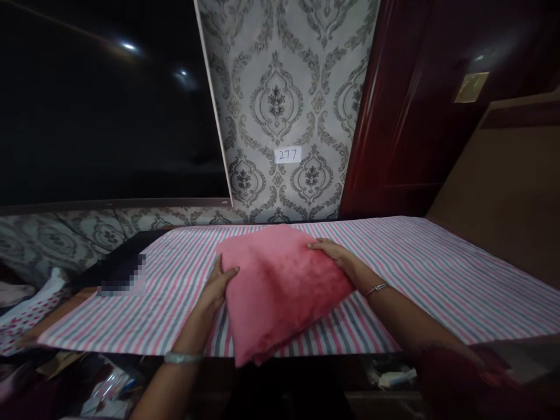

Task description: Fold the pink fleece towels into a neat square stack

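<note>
A pink plush cloth [280, 286], roughly square and cushion-like, lies tilted over a striped sheet [406, 262] on the table. Its near corner hangs at the sheet's front edge, and the lower right part looks fuzzy and deeper in colour. My left hand [217, 284] grips the left edge, thumb on top and fingers partly hidden behind it. At the upper right side my right hand [335, 254] holds the cloth with its fingers laid over the edge. Whether the cloth is folded or filled, I cannot tell.
A large dark television screen [109, 111] fills the upper left. On the patterned wall [275, 70] sits a paper label [287, 154] reading 277. A cardboard panel [507, 192] leans at right. A black object [126, 256] lies at the sheet's left end; clutter [109, 385] lies below.
</note>
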The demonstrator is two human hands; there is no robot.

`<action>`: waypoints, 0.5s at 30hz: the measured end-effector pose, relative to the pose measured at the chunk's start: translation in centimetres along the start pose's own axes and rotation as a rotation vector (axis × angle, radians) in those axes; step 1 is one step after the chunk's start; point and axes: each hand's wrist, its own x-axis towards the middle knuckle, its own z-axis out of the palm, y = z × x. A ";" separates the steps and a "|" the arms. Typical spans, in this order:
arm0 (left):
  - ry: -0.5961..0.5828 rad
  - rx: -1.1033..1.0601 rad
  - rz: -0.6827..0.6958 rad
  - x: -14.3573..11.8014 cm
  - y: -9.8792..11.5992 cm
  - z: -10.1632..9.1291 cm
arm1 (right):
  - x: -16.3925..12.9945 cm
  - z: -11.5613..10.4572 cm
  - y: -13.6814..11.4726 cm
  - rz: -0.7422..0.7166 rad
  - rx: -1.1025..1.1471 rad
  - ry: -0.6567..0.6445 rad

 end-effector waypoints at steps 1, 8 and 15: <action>-0.009 -0.004 0.012 0.2 1.3 0.1 | -0.2 -0.1 -0.6 0.010 0.052 0.006; -0.141 0.009 0.015 2.2 5.4 0.6 | -4.6 -0.8 -0.2 -0.064 0.311 0.021; -0.035 0.177 -0.124 2.1 -1.1 -1.1 | -6.5 -1.3 7.8 0.241 0.325 0.148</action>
